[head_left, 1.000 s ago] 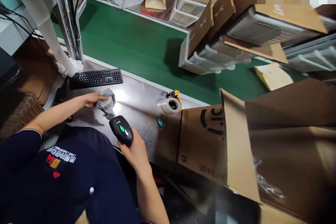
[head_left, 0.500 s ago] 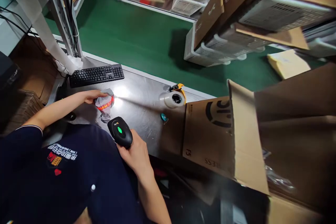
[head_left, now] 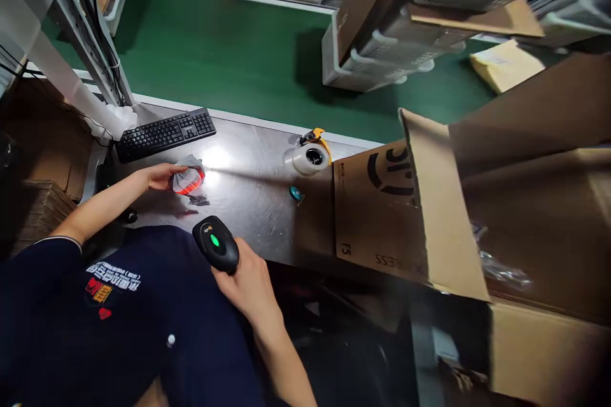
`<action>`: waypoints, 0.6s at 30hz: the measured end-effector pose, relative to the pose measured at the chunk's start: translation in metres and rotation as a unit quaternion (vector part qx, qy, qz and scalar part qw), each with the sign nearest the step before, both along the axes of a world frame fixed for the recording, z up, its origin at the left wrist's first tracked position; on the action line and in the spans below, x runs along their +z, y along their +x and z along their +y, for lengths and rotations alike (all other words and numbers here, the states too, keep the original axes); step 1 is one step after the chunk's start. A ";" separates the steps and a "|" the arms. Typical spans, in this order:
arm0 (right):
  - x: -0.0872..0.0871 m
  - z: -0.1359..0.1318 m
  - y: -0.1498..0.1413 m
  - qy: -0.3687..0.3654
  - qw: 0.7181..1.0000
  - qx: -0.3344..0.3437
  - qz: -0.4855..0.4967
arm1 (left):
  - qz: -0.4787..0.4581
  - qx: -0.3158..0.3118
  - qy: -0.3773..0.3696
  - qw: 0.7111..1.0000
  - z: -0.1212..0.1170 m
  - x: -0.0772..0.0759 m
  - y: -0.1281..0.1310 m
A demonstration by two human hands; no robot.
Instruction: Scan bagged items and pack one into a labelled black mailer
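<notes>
My left hand grips the edge of a small plastic-wrapped packet just above the metal bench. Red light falls across a barcode label on that packet. What lies inside the wrapping cannot be made out. Closed around the handle of a black barcode scanner is my right hand. The scanner has a green light on top and its head points at the packet, a short gap away. A black keyboard lies behind my left hand.
Tape in a yellow dispenser and a small teal object sit on the metal bench. An open cardboard box stands at right. Beyond runs a green belt with white baskets and a yellow padded envelope.
The packet has tilted and flattened in my left hand, and the red light still falls on its label. My view has shifted a little, so the bench and box appear displaced.
</notes>
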State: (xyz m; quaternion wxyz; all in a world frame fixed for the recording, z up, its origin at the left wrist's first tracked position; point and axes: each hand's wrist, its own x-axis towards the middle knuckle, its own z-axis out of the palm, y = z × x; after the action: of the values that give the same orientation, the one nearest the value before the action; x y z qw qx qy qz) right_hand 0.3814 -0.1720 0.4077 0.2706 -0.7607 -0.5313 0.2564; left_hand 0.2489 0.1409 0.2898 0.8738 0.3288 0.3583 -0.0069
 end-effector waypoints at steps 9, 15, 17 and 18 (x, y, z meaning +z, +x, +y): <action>-0.032 0.024 0.017 0.050 0.959 -0.101 0.259 | 0.066 -0.022 -0.054 0.996 -0.004 -0.013 0.001; -0.081 0.094 0.036 0.062 0.810 -0.282 0.511 | 0.008 -0.085 -0.033 0.996 -0.036 0.001 0.031; -0.084 0.102 0.032 0.085 0.816 -0.280 0.499 | -0.013 -0.087 -0.006 0.996 -0.041 0.013 0.035; -0.084 0.103 0.030 0.099 0.819 -0.277 0.492 | -0.026 -0.089 0.006 0.996 -0.042 0.019 0.034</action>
State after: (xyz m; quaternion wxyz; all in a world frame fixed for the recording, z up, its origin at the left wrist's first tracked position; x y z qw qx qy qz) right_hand 0.4113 -0.0689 0.3240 0.6297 -0.6174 -0.1162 0.4569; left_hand 0.2829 0.0985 0.3084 0.8767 0.3644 0.3052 -0.0741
